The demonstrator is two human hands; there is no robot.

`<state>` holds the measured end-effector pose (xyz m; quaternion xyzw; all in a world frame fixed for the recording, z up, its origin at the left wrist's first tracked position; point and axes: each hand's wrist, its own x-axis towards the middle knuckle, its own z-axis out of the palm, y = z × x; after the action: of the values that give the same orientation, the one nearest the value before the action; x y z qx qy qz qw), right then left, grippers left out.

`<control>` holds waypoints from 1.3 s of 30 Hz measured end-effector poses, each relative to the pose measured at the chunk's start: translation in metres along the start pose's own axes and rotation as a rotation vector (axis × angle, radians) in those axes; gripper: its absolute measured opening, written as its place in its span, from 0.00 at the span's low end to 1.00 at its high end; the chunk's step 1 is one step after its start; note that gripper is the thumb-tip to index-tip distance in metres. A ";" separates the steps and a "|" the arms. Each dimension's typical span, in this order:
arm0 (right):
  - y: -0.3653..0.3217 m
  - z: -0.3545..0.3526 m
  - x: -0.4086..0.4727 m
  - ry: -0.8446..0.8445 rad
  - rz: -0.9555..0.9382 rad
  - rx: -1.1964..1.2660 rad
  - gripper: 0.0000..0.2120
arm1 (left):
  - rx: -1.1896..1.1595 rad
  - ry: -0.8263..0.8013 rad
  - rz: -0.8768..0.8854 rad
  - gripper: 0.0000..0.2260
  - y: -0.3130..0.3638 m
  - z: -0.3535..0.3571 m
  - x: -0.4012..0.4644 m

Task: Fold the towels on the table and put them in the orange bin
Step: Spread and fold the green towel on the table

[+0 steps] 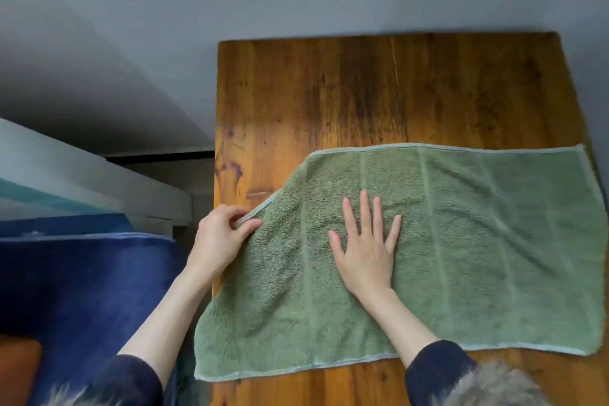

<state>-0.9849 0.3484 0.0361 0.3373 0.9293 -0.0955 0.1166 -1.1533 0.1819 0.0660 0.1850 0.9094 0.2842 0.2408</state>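
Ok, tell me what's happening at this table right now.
A person is working on a green towel spread on the wooden table. The left hand pinches the towel's left edge, near the table's edge, while the right hand lies flat on the cloth with fingers spread, holding it down. The towel lies open, with no fold made across it yet. An orange shape shows at the lower left, too cropped to identify.

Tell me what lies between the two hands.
Only green towel: in the head view a bare stretch of it separates the left hand, pinching its edge, from the right hand, pressed flat on it.
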 end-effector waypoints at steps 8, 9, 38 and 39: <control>-0.001 0.011 -0.001 0.094 0.006 -0.018 0.30 | -0.574 0.039 0.013 0.04 -0.009 -0.034 0.019; -0.001 0.011 -0.001 0.093 0.008 -0.020 0.30 | -0.576 0.052 0.033 0.05 -0.008 -0.040 0.025; -0.001 0.012 -0.001 0.090 0.013 -0.025 0.30 | 0.534 0.064 0.188 0.27 -0.020 0.020 0.031; -0.002 0.010 -0.001 0.074 0.012 -0.019 0.29 | 0.526 0.072 0.181 0.27 -0.016 0.024 0.027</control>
<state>-0.9838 0.3441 0.0265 0.3449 0.9318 -0.0735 0.0860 -1.1652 0.1927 0.0305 0.3115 0.9396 0.0654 0.1259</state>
